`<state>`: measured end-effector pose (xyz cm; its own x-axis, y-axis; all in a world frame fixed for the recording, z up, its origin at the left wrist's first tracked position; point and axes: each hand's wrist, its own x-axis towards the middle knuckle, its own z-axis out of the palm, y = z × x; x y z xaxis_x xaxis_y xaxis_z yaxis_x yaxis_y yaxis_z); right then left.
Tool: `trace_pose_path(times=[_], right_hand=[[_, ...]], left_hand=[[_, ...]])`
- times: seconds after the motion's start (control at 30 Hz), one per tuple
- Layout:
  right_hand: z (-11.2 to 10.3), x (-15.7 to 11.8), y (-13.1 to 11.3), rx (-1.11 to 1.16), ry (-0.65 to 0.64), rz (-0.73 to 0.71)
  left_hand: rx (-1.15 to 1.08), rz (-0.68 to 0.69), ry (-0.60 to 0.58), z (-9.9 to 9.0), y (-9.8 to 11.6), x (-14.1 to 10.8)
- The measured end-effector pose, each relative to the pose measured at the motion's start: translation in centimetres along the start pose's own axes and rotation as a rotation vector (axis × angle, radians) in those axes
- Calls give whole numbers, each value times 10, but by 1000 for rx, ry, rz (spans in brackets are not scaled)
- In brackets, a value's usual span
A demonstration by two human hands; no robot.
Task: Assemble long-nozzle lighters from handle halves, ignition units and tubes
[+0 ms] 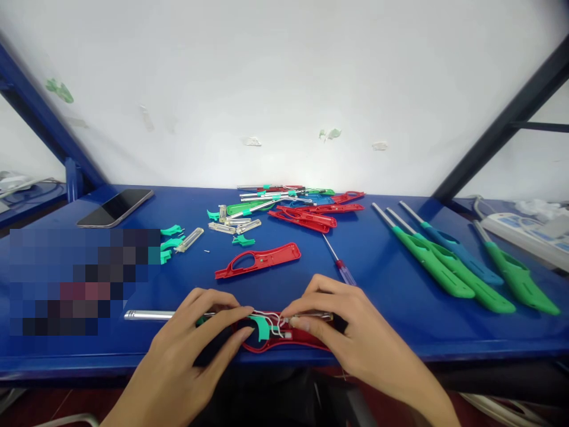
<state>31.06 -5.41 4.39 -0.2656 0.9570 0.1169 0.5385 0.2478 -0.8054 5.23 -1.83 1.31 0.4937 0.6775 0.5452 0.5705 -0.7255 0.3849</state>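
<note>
Btm ctr, desk [427, 346] edge: R fingers [300, 322] pinching white wires [272, 318], L fingers [224, 323] by green trigger [263, 328], can't tell grip; lighters [433, 263] well apart, mid R.

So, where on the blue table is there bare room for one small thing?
Bare: the blue table between the screwdriver and the green lighters; also between the phone and the heap of lighter parts. Crowded: that heap; front middle, around left hand and right hand. Left front is pixelated, unclear.
</note>
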Motion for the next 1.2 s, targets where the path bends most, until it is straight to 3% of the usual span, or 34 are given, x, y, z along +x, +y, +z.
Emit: trace_pose_path(times=[0.67, 0.93, 1.2], right_hand=[[2, -3, 8, 11, 82, -60], [11, -22, 8, -169, 162, -177], [16, -29, 11, -302, 220, -155]], left_hand=[[-5, 25, 13, -1, 1, 1], [-12, 11, 2, 1, 1, -1], [-3, 2, -10, 1, -1, -5]])
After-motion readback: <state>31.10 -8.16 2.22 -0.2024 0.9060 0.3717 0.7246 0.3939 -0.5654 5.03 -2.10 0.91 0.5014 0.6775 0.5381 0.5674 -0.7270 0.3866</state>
